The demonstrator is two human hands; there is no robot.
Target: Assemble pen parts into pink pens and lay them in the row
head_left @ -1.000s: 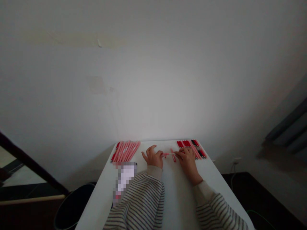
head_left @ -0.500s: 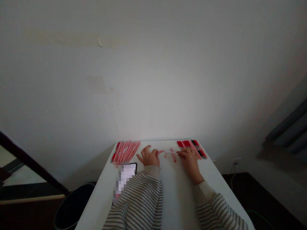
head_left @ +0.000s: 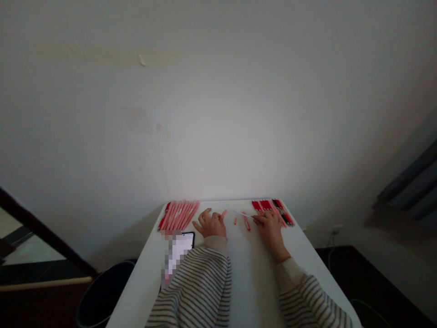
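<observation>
My left hand (head_left: pixel 213 224) pinches a short pink pen piece (head_left: pixel 223 213) between thumb and forefinger, the other fingers spread. Across from it, my right hand (head_left: pixel 269 228) grips the end of a thin white pen refill (head_left: pixel 243 214), whose free tip points left. A gap separates the refill from the pink piece. On the table between the hands lie a small pink pen part (head_left: pixel 235 221) and a longer pink-red pen part (head_left: pixel 246 222). How the pen parts are made is too small to tell.
Several pink pens (head_left: pixel 179 216) lie in a row at the table's back left. Red and black pen parts (head_left: pixel 262 205) are grouped at the back right. A phone (head_left: pixel 189 238) rests beside my left forearm. The white table (head_left: pixel 252 282) meets the wall; a dark bin (head_left: pixel 105 294) stands left.
The refill has come apart from the pink piece in my left hand. That hand has shifted slightly left, and the pink piece now tilts upward. My right hand has hardly moved.
</observation>
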